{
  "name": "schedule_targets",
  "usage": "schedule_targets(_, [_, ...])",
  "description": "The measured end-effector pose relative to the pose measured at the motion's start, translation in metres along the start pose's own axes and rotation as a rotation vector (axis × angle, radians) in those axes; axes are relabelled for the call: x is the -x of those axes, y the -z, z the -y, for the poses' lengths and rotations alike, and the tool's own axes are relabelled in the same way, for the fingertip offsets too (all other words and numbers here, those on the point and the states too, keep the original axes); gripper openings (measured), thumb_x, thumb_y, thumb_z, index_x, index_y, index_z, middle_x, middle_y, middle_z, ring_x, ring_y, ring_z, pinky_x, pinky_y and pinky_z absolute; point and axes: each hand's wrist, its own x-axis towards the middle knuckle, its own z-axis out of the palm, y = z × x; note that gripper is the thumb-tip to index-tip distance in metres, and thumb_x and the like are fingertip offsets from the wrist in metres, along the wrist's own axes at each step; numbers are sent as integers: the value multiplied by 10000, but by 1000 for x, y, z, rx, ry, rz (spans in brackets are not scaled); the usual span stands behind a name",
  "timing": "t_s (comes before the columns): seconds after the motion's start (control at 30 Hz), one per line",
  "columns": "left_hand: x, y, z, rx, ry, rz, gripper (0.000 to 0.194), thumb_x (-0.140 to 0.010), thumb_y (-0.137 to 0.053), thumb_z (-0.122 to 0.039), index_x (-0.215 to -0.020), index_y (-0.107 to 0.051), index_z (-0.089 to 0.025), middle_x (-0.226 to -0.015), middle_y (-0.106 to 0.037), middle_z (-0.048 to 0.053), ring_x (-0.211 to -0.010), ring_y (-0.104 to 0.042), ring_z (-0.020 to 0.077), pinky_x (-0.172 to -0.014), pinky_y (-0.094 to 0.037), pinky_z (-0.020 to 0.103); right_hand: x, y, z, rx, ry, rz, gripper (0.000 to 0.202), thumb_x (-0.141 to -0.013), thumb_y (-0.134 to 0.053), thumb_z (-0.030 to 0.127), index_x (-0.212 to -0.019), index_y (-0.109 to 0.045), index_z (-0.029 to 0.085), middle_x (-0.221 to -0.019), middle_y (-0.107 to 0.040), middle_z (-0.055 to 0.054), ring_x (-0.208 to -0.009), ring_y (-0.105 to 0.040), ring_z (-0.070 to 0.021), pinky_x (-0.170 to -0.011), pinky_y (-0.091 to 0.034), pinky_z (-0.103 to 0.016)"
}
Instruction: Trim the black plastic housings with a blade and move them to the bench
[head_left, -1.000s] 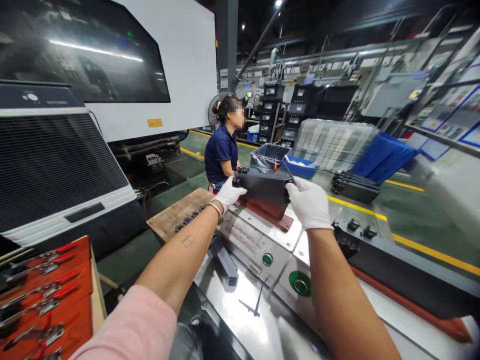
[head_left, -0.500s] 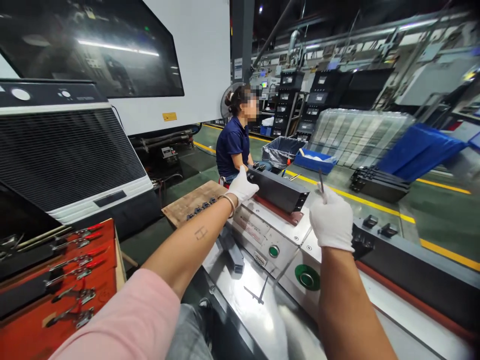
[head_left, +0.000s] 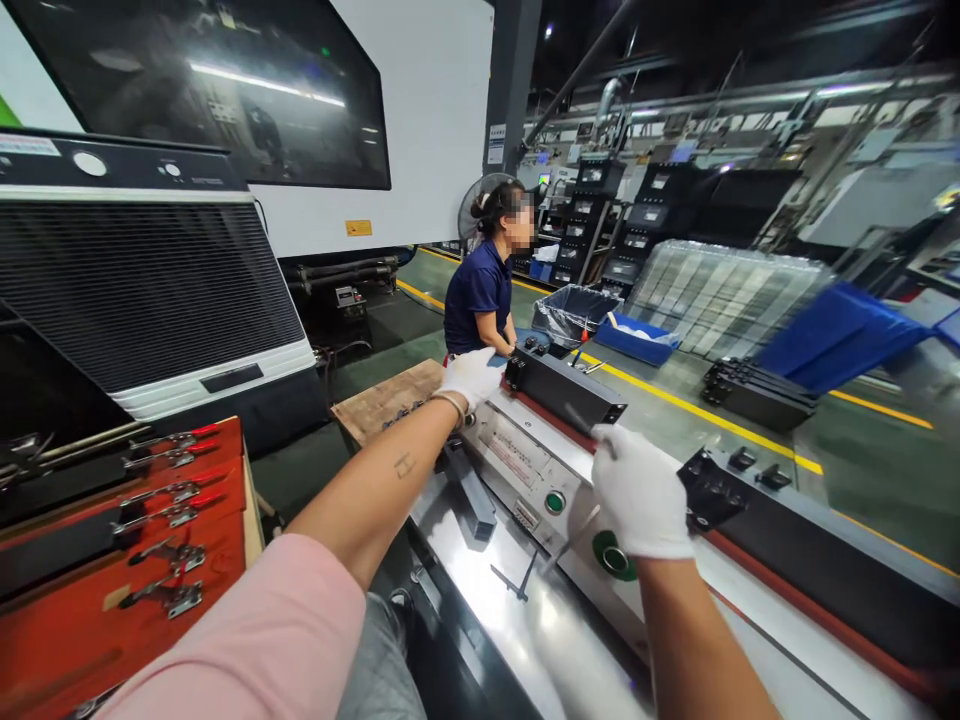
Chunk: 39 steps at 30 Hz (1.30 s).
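My left hand (head_left: 471,378), in a white glove, is near the left end of a dark rectangular bar (head_left: 564,388) on the machine top; its fingertips are partly lost against the background, so its grip is unclear. My gloved right hand (head_left: 639,490) is closed on a thin metal rod (head_left: 574,537), which slants down to the left over the machine front. A second long dark bar (head_left: 840,540) lies to the right on a reddish-brown strip. Below, a grey block (head_left: 471,500) and a black T-shaped tool (head_left: 519,582) rest on shiny metal.
Green buttons (head_left: 555,502) sit on the machine front. A wooden board (head_left: 382,400) is at the left, beyond an orange bench (head_left: 217,560) with toggle clamps. A seated person (head_left: 478,290) in navy is behind, near blue bins (head_left: 637,340).
My right hand has moved left and down, and the rod now slants downward. My left hand has shifted slightly left relative to the bar. The view has turned a little.
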Motion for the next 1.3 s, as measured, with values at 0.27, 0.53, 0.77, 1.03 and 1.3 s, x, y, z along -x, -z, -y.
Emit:
schedule_targets(0.27, [47, -57, 68, 59, 85, 122, 333, -829, -498, -371, -1037, -699, -206, -1063, -719, 67, -981, -644, 184, -855, -464, 239, 59, -77, 3, 115, 2, 261, 436, -916, -377, 195, -1337, -482, 237, -1168, -603, -92, -908, -649, -222, -655, -443, -284])
schedule_targets(0.53, [29, -58, 69, 102, 204, 114, 307, -735, -595, -470, -735, -725, -191, -897, -732, 113, -885, -654, 246, -795, -471, 316, 37, -75, 3, 125, -26, 286, 234, -900, -366, 219, -950, -595, 213, -988, -643, -58, -842, -642, -211, -634, -415, -279])
schedule_targets(0.77, [72, -55, 56, 343, 282, -108, 252, -759, -590, -408, -803, -702, -186, -916, -730, 115, -911, -653, 254, -811, -471, 349, 74, -93, 10, 100, 91, 294, 319, -944, -349, 300, -1127, -608, 263, -1011, -671, -55, -846, -659, -220, -671, -452, -286])
schedule_targets(1.03, [203, -64, 87, 730, 418, -256, 295, -849, -479, -300, -985, -670, -121, -1047, -711, 100, -985, -641, 174, -905, -469, 280, 157, -164, -6, 93, 117, 440, 428, -978, -309, 384, -1289, -576, 260, -1209, -545, -123, -948, -652, -227, -769, -503, -316])
schedule_targets(1.3, [315, -49, 89, 985, 620, -233, 401, -830, -536, -467, -1093, -650, -187, -1134, -678, 88, -1078, -607, 235, -1003, -431, 391, 206, -156, -13, 21, 274, 436, 424, -905, -351, 168, -1208, -637, 249, -992, -631, -74, -735, -655, -217, -655, -503, -299])
